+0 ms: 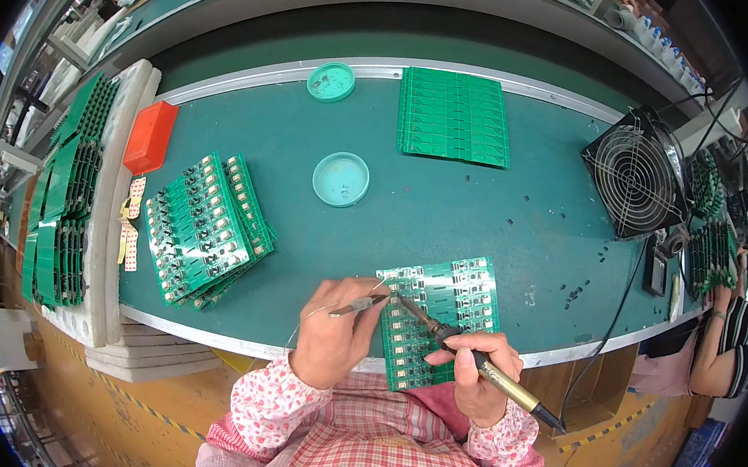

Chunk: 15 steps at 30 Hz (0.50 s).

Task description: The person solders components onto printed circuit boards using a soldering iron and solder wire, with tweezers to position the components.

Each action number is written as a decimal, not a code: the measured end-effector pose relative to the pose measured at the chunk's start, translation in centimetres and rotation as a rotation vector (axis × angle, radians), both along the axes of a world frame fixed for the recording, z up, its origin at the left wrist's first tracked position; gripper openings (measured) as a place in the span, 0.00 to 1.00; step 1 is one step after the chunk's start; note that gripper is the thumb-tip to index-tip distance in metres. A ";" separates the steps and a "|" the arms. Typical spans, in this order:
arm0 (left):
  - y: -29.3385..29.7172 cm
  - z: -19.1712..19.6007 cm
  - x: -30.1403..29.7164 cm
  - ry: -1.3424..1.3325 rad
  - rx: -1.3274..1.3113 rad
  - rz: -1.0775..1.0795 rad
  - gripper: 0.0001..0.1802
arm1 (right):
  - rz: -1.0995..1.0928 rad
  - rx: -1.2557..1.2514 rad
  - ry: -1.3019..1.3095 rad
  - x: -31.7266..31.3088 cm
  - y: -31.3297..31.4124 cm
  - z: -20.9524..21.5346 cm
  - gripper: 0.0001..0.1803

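A green circuit board panel (448, 292) with rows of small parts lies before me at the table's front edge, its lower end over the edge. My left hand (329, 340) is closed around a pair of tweezers (356, 306), whose points reach the panel's upper left. Thin solder wire (306, 318) loops past the same hand and runs to the panel. Closed like a pen grip, my right hand (483, 391) holds a soldering iron (511, 388). The iron's tip meets the panel close to the tweezers' points; whether they touch cannot be made out.
Stacked populated boards (199, 228) lie left, beside a red bin (150, 137) and a white foam rack of boards (117, 204). Two round teal dishes (340, 179) and more green panels (455, 117) lie farther back. A black fan (636, 175) stands right, near scattered black bits (573, 295). Co-workers sit nearby.
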State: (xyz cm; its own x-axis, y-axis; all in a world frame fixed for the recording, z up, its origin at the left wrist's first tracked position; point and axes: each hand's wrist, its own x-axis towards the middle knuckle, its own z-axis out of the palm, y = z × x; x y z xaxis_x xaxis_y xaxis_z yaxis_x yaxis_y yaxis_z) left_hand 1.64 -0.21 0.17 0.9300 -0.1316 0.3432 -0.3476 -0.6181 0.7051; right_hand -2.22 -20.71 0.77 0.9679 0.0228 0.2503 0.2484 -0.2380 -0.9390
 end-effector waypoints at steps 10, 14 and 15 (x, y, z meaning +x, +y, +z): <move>0.1 0.0 -0.1 -0.020 0.014 -0.010 0.14 | 0.064 -0.050 -0.064 0.6 0.2 -0.1 0.05; 0.1 0.0 -0.1 -0.031 0.031 -0.018 0.15 | 0.140 -0.139 -0.185 0.9 -0.1 -0.2 0.08; 0.1 0.0 -0.1 -0.011 0.030 -0.014 0.15 | 0.148 -0.144 -0.200 0.9 -0.2 -0.2 0.09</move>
State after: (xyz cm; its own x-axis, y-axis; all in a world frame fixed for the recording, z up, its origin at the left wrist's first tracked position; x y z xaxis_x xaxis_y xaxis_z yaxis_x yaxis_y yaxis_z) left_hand 1.53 -0.12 0.15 0.9240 -0.1552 0.3495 -0.3645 -0.6336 0.6824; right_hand -1.32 -20.93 0.56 0.8831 0.2091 0.4200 0.4673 -0.3131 -0.8268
